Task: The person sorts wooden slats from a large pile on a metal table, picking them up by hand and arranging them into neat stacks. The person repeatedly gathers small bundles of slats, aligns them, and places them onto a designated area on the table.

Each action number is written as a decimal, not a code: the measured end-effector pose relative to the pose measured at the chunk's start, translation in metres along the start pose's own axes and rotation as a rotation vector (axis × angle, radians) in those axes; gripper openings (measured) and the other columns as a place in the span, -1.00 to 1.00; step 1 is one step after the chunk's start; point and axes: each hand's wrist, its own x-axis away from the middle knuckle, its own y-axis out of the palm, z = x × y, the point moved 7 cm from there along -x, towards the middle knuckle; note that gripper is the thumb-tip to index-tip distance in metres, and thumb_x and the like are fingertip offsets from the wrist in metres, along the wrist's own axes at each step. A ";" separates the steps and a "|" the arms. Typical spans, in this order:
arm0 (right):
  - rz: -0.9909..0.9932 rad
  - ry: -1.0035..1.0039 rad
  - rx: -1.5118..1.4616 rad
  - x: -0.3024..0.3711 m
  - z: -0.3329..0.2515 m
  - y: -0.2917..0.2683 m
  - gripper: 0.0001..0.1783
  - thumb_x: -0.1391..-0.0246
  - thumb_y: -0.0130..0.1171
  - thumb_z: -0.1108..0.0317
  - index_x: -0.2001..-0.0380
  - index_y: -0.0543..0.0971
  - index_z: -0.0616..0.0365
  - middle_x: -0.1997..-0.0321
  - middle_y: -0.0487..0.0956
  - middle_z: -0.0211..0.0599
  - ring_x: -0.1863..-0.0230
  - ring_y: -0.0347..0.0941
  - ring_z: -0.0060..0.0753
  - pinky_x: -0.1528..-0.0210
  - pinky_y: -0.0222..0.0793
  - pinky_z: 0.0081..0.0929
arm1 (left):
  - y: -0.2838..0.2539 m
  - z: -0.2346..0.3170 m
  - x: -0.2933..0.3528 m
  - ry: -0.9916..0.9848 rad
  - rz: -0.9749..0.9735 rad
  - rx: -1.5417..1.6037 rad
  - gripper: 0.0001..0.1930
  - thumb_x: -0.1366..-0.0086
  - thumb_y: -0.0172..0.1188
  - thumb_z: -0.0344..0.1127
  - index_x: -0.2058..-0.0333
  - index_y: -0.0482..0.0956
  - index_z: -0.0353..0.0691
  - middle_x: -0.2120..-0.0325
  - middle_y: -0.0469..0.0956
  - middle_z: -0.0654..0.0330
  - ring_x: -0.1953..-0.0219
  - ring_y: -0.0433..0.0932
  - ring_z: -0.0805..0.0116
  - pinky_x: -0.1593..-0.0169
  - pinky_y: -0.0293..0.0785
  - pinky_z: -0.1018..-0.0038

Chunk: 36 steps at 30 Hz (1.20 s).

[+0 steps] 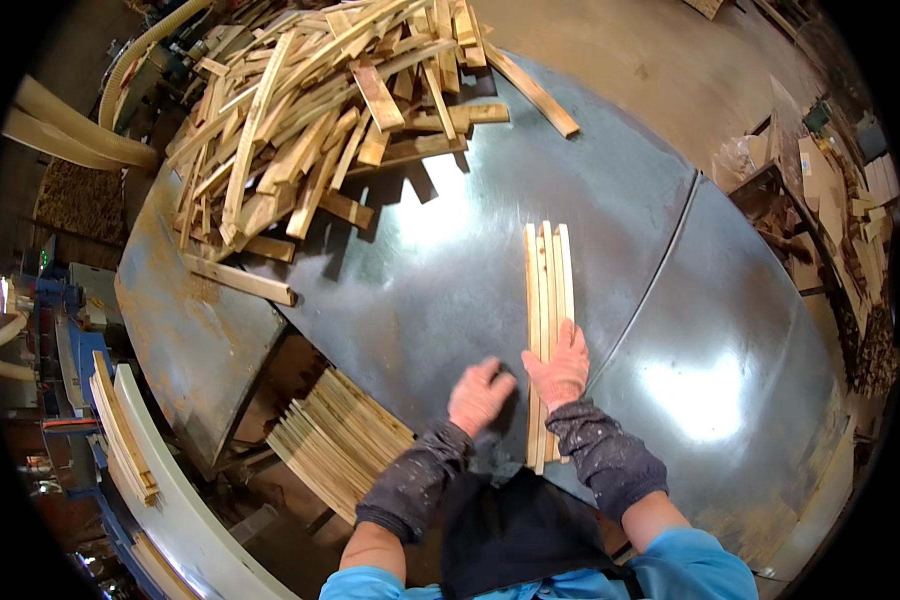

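A bundle of several narrow wooden strips [546,290] lies lengthwise on the metal tabletop [420,320] in front of me. My right hand [558,370], in a pinkish glove, is closed across the near half of these strips, thumb on the left side and fingers on the right. To the left of the bundle, my left hand [481,396] hovers over the table edge, slightly blurred, fingers loosely bent and apart. Nothing shows in it, and a small gap parts it from the strips. Dark sleeve covers wrap both forearms.
A large jumbled heap of wooden pieces [320,120] covers the far left of the table. Lower left, a neat stack of strips [340,440] sits below table height. Beside it curves a pale machine edge [170,500] with boards. At right stands a rack of scrap wood [820,220].
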 end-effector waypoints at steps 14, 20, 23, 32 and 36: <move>0.030 -0.012 0.058 0.000 0.005 0.010 0.23 0.07 0.55 -0.10 -0.58 0.23 0.18 -0.55 0.25 0.28 -0.44 0.31 0.36 -0.52 0.24 0.12 | -0.353 0.106 -0.293 0.104 0.588 1.088 -0.44 -0.54 0.33 -0.02 -0.32 0.49 -0.26 -0.11 0.60 0.05 -0.08 0.61 0.06 -0.24 0.58 0.05; 0.034 0.008 0.046 0.001 0.005 0.008 0.20 0.06 0.53 -0.12 -0.56 0.27 0.20 -0.54 0.27 0.29 -0.44 0.31 0.36 -0.52 0.24 0.12 | -0.281 0.095 -0.229 0.258 0.256 0.801 -0.76 -0.34 0.34 -0.28 0.17 0.61 -0.35 0.36 0.60 0.19 0.38 0.55 0.44 0.33 0.46 0.44; 0.008 0.007 0.032 -0.001 -0.002 0.004 0.18 0.04 0.52 -0.12 -0.55 0.28 0.20 -0.53 0.29 0.29 -0.45 0.31 0.37 -0.52 0.24 0.13 | -0.177 0.026 -0.134 0.021 0.192 0.916 -0.59 -0.28 0.40 -0.30 -0.02 0.57 -0.39 0.23 0.66 0.17 0.30 0.60 0.41 0.22 0.55 0.40; 0.015 -0.026 -0.008 -0.002 0.003 0.006 0.16 -0.06 0.50 -0.16 -0.57 0.25 0.21 -0.56 0.28 0.28 -0.47 0.30 0.37 -0.53 0.26 0.08 | 0.037 -0.028 0.076 -0.210 0.078 -0.287 -0.07 -0.26 0.42 0.11 -0.53 0.28 -0.05 -0.01 0.60 -0.11 -0.08 0.63 -0.22 -0.12 0.58 -0.06; -0.054 0.010 -0.067 -0.006 0.014 0.013 0.24 -0.04 0.52 -0.23 -0.62 0.20 0.16 -0.64 0.17 0.24 -0.55 0.23 0.33 -0.59 0.20 0.03 | 0.082 0.002 0.093 -0.019 0.060 -0.310 -0.02 -0.39 0.30 0.23 -0.61 0.12 -0.09 -0.08 0.59 -0.17 -0.14 0.58 -0.22 -0.18 0.53 -0.04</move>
